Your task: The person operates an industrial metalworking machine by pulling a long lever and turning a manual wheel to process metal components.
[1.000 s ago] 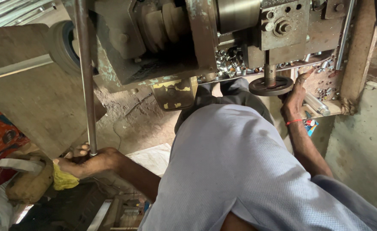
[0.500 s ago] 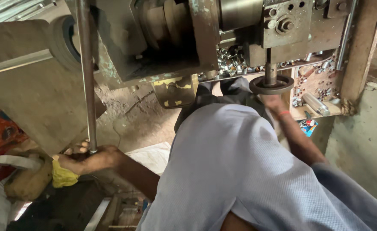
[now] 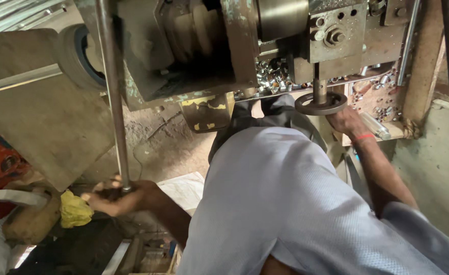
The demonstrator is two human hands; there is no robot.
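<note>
Right hand [image 3: 347, 121] now lower under handwheel [image 3: 320, 103] — fingers hidden; left hand [image 3: 116, 196] clamped on rod [image 3: 112, 91].

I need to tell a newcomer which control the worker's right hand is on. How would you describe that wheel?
Find the big worn metal machine. A short vertical shaft drops from its bolted block. At its foot sits the handwheel, a dark flat ring, touched by the right hand; unlike the long lever, it is round.

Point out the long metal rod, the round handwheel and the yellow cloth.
Long metal rod [image 3: 113, 97], head view, on its shaft above the left hand [image 3: 117, 197].
Round handwheel [image 3: 320, 104], head view, on its dark rim by the right hand [image 3: 345, 121].
Yellow cloth [image 3: 74, 210], head view, on its crumpled middle.
</note>
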